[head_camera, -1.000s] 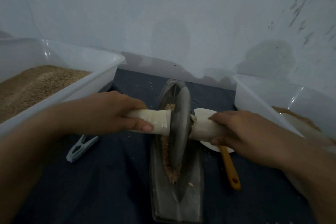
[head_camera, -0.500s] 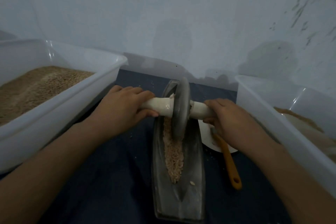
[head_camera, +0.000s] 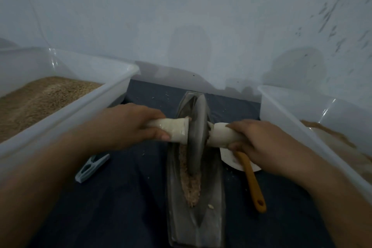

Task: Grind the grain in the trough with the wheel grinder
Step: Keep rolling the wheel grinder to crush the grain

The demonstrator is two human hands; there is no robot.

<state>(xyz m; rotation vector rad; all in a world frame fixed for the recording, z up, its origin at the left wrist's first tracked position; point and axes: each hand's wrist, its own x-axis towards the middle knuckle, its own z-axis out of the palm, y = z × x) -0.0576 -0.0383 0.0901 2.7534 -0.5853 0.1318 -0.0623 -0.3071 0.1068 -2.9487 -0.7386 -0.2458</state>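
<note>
A dark blue cloth-covered surface (head_camera: 128, 207) carries two translucent plastic tubs (left (head_camera: 66, 127), right (head_camera: 291, 119)), a grey boat-shaped metal trough (head_camera: 213, 219), a pale blue clothespin (head_camera: 92, 167) and a white plate (head_camera: 229, 159).

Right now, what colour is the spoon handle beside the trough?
Mustard yellow-orange; the spoon handle shows best in the head view, right of the trough.

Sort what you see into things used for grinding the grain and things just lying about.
In use: wheel grinder, trough, grain, left hand, right hand.
Lying about: clothes peg, orange-handled utensil, white dish, two plastic tubs.
</note>
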